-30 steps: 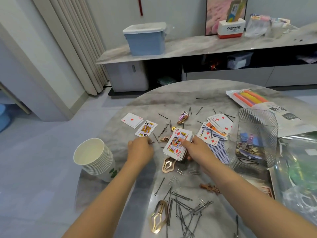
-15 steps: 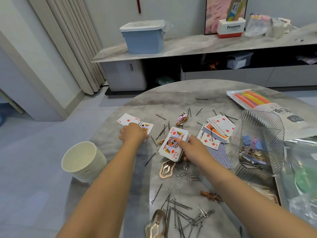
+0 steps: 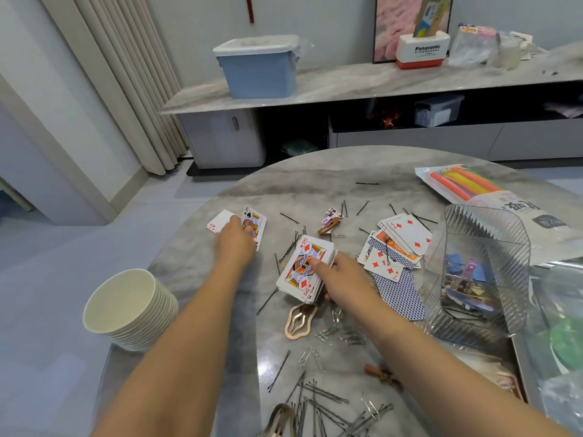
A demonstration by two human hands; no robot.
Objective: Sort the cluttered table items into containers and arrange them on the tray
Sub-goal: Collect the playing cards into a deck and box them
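Note:
My right hand (image 3: 342, 277) grips a deck of playing cards (image 3: 304, 268) just above the table, thumb on the king of diamonds on top. My left hand (image 3: 235, 244) lies over two loose cards at the table's left, a king of spades (image 3: 257, 220) and a red four (image 3: 217, 220). Its fingers hide whether they pinch a card. More loose cards (image 3: 400, 244) lie to the right of the deck. A clear ribbed container (image 3: 504, 234) holding clips stands at the right, beside the tray (image 3: 519, 354).
A stack of paper cups (image 3: 129, 310) sits at the table's left edge. Bobby pins (image 3: 318, 405), paper clips (image 3: 328, 332), a gold hair clip (image 3: 299, 320) and a brown claw clip (image 3: 383, 375) lie near me. A packet of coloured rods (image 3: 463, 181) lies far right.
My left hand has reached forward and left, from near the deck onto the two loose cards. My right hand has kept hold of the deck.

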